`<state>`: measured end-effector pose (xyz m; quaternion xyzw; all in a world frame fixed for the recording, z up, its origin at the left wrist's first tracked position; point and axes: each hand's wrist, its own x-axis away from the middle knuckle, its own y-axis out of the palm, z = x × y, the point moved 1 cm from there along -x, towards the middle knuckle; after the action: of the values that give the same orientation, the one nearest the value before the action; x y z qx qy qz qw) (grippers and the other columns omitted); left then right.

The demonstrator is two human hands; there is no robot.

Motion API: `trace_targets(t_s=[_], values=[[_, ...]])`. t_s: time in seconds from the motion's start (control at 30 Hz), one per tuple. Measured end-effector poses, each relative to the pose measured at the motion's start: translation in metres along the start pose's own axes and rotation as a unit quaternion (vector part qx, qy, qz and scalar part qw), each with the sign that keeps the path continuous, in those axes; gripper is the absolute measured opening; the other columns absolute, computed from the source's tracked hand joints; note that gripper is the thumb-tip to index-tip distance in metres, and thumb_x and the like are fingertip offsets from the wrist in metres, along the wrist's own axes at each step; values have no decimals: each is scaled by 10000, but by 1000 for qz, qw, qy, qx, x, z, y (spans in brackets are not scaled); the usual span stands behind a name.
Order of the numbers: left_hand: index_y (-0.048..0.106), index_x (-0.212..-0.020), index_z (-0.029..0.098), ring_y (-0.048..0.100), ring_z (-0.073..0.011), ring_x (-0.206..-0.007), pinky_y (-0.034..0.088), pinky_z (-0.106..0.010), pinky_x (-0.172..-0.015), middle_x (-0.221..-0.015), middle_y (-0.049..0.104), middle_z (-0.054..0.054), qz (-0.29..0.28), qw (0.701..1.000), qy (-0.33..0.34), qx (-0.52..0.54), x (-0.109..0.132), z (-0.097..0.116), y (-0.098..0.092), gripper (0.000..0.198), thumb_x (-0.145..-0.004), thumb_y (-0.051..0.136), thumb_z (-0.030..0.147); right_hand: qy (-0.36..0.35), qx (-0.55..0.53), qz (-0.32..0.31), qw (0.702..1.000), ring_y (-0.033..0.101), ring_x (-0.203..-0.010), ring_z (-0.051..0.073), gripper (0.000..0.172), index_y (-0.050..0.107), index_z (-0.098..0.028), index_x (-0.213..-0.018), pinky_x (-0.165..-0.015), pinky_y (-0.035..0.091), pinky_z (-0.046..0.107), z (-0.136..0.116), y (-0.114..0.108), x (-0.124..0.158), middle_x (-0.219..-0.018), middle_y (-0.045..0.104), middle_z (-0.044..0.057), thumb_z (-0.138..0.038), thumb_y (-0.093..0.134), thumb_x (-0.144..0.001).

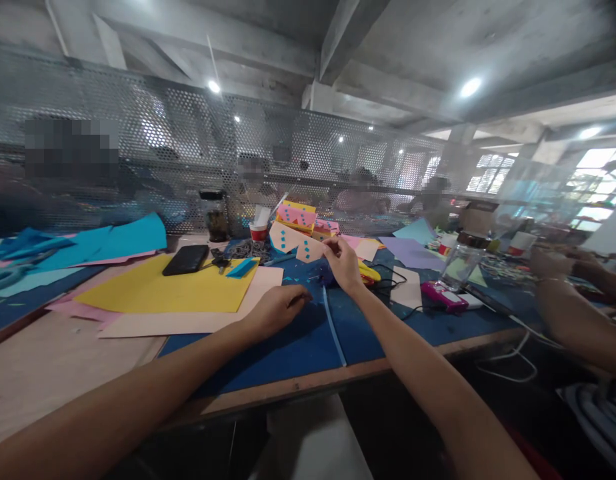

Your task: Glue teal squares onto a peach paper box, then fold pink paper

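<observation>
Blue matting covers the surface below a perforated screen. Above its middle, the right hand pinches the edge of a peach paper cutout dotted with blue squares. The left hand rests curled on the mat near a blue strip; I cannot tell whether it grips anything. Further left lie a yellow sheet and a black phone.

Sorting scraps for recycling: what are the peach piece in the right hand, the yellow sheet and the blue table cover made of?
Peach piece: thin matte paper or card, flat in the right hand, blue shapes stuck on.
Yellow sheet: matte craft paper, crisp edges.
Blue table cover: perhaps a mat or felt; dull, no sheen.
</observation>
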<state>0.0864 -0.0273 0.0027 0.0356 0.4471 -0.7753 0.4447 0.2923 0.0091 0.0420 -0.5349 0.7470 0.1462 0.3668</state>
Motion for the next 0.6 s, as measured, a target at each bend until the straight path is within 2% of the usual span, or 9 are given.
trace_targets(t_s=[0.17, 0.33, 0.47, 0.6], values=[[741, -1001, 222, 671, -207, -765, 458, -294, -703, -889, 768, -48, 13, 999, 15, -39, 1, -2, -1, 219, -962, 537, 292, 11, 0, 29, 1000, 688, -796, 204, 258, 657, -205, -944, -808, 561, 351, 10, -7, -8, -912, 731, 57, -441, 610, -850], [742, -971, 229, 661, -197, -749, 453, -286, -686, -879, 765, -42, 31, 999, 20, -36, 4, -2, 2, 209, -955, 550, 312, 32, -4, 63, 998, 694, -768, 206, 312, 654, -202, -927, -772, 578, 355, 24, -13, -25, -869, 729, 57, -491, 607, -819], [746, -940, 222, 635, -192, -704, 439, -287, -653, -804, 742, -31, 44, 999, -2, -2, 5, 1, 4, 197, -927, 578, 324, 42, -8, 75, 996, 699, -743, 206, 339, 652, -193, -930, -753, 584, 360, 29, -21, -41, -845, 728, 58, -503, 610, -800], [736, -927, 212, 625, -188, -666, 445, -285, -618, -712, 701, -10, 73, 994, -53, 62, 2, 1, 2, 186, -894, 615, 350, 41, 2, 76, 996, 688, -741, 199, 348, 661, -190, -906, -747, 571, 346, 25, -27, -52, -831, 721, 55, -512, 627, -777]])
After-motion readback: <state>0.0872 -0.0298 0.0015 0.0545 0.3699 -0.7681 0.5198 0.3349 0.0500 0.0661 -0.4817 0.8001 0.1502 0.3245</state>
